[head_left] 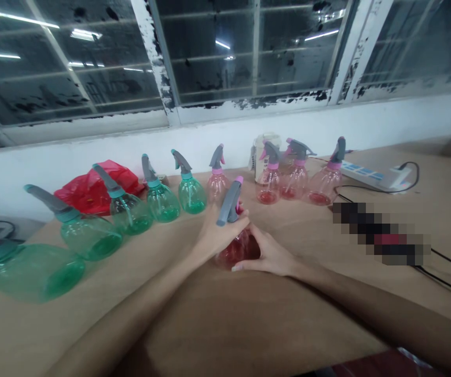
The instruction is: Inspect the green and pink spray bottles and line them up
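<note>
A pink spray bottle [238, 250] with a grey trigger head stands on the wooden table [225, 324] in front of me. My left hand [218, 233] is wrapped round its neck and upper body from the left. My right hand [268, 255] cups the bottle's lower body from the right, fingers curled against it. Both hands are closed on this bottle.
Several green spray bottles [87, 235] line the left side toward the wall, and several pink ones [296, 178] stand at the back right. A red plastic bag [91, 188] lies behind the green ones. A white power strip [370, 177] and black cables [449, 272] lie at right.
</note>
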`<state>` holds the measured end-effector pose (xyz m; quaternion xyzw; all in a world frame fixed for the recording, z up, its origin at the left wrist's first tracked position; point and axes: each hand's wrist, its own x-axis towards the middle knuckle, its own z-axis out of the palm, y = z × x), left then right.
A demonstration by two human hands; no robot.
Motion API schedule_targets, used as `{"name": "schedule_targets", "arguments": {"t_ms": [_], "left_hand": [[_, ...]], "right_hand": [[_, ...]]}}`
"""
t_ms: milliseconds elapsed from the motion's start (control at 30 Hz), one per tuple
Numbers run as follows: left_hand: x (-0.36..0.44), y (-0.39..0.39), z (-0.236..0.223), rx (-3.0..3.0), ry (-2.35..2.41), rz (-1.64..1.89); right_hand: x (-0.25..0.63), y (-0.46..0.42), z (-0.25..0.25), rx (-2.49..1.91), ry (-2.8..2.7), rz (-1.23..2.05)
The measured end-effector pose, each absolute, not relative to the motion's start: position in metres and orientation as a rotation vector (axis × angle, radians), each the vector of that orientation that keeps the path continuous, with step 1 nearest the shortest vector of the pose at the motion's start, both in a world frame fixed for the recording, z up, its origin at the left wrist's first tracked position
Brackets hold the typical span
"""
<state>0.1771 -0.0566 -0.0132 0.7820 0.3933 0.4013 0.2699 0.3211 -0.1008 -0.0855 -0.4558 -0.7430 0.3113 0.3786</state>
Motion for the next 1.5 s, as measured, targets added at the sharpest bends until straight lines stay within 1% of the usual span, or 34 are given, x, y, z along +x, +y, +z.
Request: {"name": "schedule_targets", "arguments": {"t_ms": [200, 367, 533, 667, 800, 967, 1133, 1300, 1500], "left_hand": [[0.176, -0.055, -0.016, 2.083, 1.008, 1.118], [0.175, -0.051, -0.022, 2.049, 1.012, 1.171], [0.176, -0.051, -0.023, 2.058, 1.038, 1.254], [0.176, -0.051, -0.023, 2.047, 1.052, 1.288], [0.175, -0.051, -0.021, 2.03, 1.029, 1.264], [0.173, -0.053, -0.019, 2.056, 0.956, 1.22], [0.166, -0.049, -0.046, 2.127, 0.911, 1.092], [0.159, -0.037, -0.076, 2.058, 1.04, 1.043], [0.159, -0.033, -0.077, 1.991, 1.208, 1.047]], "right_hand": [[0.321, -0.1, -0.085, -1.133, -1.915, 0.78], [0.318, -0.103, -0.087, -1.096, -1.88, 0.694], [0.301, -0.118, -0.087, -1.196, -1.691, 0.593], [0.289, -0.122, -0.084, -1.275, -1.667, 0.58], [0.282, -0.12, -0.08, -1.341, -1.634, 0.523], [0.28, -0.119, -0.081, -1.294, -1.679, 0.468], [0.299, -0.108, -0.087, -1.483, -1.709, 0.279], [0.324, -0.088, -0.086, -1.693, -1.663, 0.106], [0.329, -0.063, -0.08, -1.877, -1.641, 0.061]]}}
